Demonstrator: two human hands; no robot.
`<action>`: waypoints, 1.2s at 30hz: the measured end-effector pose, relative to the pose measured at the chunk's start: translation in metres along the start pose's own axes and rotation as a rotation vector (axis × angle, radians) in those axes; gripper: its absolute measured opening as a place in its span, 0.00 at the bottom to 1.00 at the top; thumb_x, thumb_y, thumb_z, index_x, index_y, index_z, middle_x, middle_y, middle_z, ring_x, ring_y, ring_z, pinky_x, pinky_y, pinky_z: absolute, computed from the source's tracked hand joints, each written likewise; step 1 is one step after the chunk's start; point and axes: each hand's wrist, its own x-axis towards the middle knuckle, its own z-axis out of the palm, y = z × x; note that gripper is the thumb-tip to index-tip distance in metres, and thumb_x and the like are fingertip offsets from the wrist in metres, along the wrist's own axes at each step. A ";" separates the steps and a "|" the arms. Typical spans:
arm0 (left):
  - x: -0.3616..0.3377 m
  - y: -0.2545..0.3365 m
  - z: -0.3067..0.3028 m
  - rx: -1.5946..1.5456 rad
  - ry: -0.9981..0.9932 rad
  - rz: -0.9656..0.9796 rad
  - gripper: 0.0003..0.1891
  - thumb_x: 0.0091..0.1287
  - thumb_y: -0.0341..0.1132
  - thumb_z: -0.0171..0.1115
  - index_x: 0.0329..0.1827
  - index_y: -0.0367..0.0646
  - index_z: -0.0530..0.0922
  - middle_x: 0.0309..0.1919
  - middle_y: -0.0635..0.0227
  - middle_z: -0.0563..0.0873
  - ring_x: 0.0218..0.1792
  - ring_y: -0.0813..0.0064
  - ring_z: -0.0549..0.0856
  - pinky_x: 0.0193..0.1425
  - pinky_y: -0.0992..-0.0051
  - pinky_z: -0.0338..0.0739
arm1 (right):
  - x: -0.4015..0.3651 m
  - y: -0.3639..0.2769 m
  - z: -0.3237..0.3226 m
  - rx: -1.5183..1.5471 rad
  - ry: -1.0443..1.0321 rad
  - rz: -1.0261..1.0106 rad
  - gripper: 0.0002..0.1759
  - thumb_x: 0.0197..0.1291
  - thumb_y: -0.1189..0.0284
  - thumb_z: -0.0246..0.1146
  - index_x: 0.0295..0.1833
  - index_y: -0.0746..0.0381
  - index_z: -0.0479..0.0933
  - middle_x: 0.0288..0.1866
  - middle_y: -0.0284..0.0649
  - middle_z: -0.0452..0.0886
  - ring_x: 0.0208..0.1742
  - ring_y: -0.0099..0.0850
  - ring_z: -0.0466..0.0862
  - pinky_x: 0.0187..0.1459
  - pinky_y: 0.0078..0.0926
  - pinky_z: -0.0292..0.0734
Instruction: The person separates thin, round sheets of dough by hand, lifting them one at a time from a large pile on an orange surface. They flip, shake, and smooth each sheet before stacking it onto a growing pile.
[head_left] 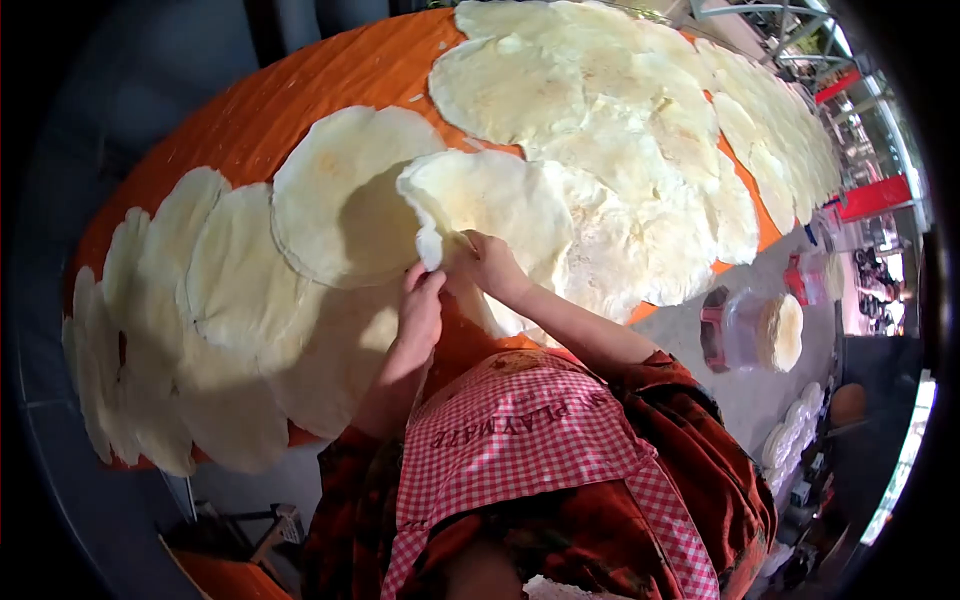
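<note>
A thin, pale round flatbread (505,200) lies in front of me, its near left edge lifted and curled over. My left hand (420,312) pinches the lower end of that curled edge between thumb and fingers. Just to the right, my right hand (492,268) is closed on the same flatbread, a little higher up. Another round flatbread (345,185), with a faint brown spot, lies flat to the left and is partly in my shadow. Both rest on an orange cloth (270,110) over the table.
Overlapping flatbreads (225,380) cover the table's left side, and a broad layer of more flatbreads (610,110) spreads across the right. Beyond the right edge stand a clear container (740,325) and a stack of pale rounds (780,332). A checked apron (530,430) hangs against the near edge.
</note>
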 end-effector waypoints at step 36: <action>-0.067 -0.020 -0.028 0.497 -0.086 0.551 0.10 0.66 0.29 0.57 0.48 0.37 0.76 0.52 0.61 0.76 0.54 0.70 0.75 0.55 0.74 0.71 | 0.054 -0.069 -0.002 -0.957 -0.431 -0.283 0.12 0.54 0.68 0.54 0.36 0.65 0.79 0.37 0.51 0.82 0.41 0.47 0.82 0.45 0.39 0.77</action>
